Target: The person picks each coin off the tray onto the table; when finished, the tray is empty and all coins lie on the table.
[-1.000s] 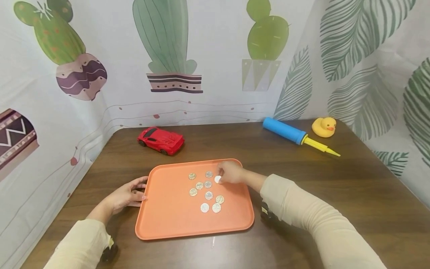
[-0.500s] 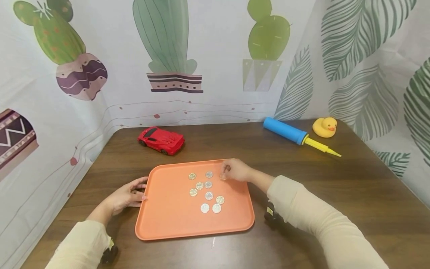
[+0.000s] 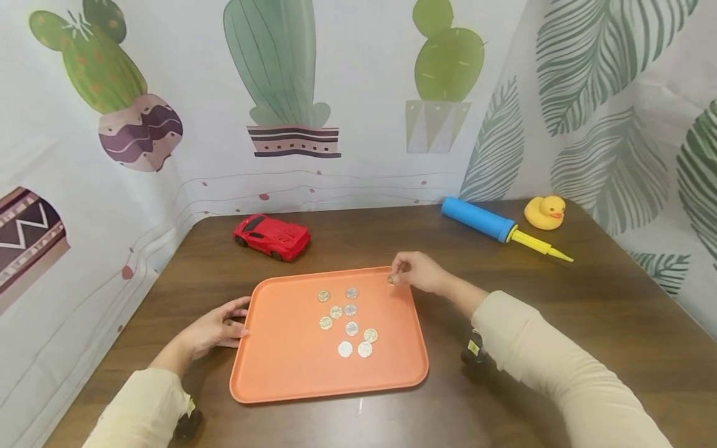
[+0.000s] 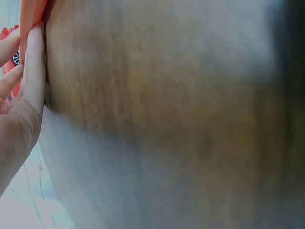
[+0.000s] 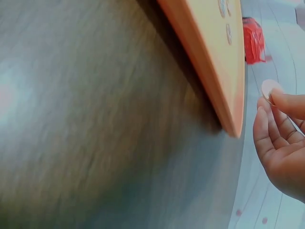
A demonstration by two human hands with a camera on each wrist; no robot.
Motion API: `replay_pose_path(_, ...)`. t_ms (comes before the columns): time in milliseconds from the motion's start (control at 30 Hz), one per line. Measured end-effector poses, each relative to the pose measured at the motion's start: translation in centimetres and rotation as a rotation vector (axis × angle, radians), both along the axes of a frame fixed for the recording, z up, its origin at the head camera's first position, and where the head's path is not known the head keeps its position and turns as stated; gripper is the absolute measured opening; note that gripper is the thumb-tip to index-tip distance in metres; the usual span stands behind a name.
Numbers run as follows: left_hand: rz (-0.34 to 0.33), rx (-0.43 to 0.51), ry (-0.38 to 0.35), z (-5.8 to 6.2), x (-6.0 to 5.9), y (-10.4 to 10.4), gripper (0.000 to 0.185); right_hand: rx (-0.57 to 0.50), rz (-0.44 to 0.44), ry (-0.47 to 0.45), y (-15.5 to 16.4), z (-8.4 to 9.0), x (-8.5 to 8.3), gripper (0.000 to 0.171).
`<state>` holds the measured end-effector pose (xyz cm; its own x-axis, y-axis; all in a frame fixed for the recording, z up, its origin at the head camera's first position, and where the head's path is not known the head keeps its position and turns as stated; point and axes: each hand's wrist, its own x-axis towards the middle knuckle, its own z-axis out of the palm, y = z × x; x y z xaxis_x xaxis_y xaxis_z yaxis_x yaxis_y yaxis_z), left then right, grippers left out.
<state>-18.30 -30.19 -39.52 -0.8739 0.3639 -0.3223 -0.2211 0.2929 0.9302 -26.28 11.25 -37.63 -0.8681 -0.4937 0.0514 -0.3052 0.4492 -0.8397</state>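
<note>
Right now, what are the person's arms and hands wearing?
Both arms are in long, loose sleeves of pale cream cloth, the left sleeve and the right sleeve ending at the wrist. A small black device with a yellow mark sits under each wrist, the right one plainer to see. The left hand and right hand are bare: no gloves, and no rings that I can make out.

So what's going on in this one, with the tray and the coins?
A person sits at a wooden table with an orange tray in front of them. Their right hand pinches one coin between thumb and fingers, lifted over the tray's far right corner. Nine more coins lie flat in a loose cluster on the tray. The left hand rests against the tray's left edge. A red toy car, a blue and yellow pump and a rubber duck sit untouched at the back.
</note>
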Motion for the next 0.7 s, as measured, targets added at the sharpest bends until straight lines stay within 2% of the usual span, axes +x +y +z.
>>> replay_pose_path(267,0.006,-0.009,0.002,0.0,0.0,0.1,0.077,-0.045,-0.069,-0.052,2.6,0.0,-0.3,0.007)
replay_pose_path(700,-0.001,0.011,0.002,0.2,0.0,0.1,0.076,-0.057,-0.187,-0.064,5.6,-0.9,-0.8,0.009)
